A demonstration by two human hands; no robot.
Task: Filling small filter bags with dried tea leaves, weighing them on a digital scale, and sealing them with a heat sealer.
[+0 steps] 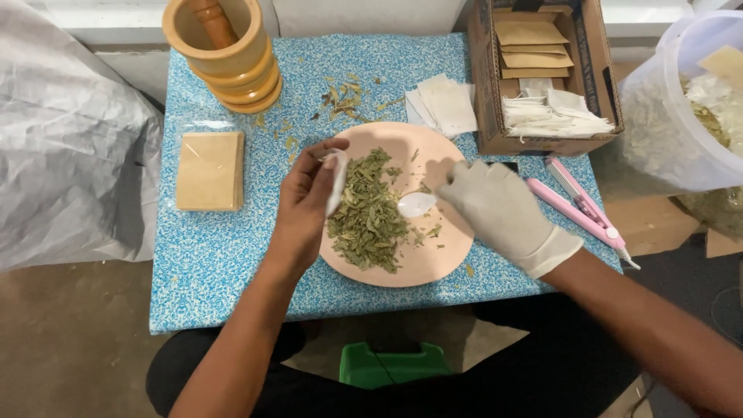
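Observation:
A pale pink plate sits in the middle of a small blue speckled table and carries a heap of dried green leaves. My left hand, bare, holds a small white paper sachet upright over the plate's left edge. My right hand wears a white glove and grips a white plastic spoon, whose bowl rests beside the leaf heap, just right of the sachet.
A wooden mortar with pestle stands at the back left. A clear bag of brown packets lies left. Loose white sachets, a cardboard box, a pink sealer tool and a plastic bag are right. A green stool is below.

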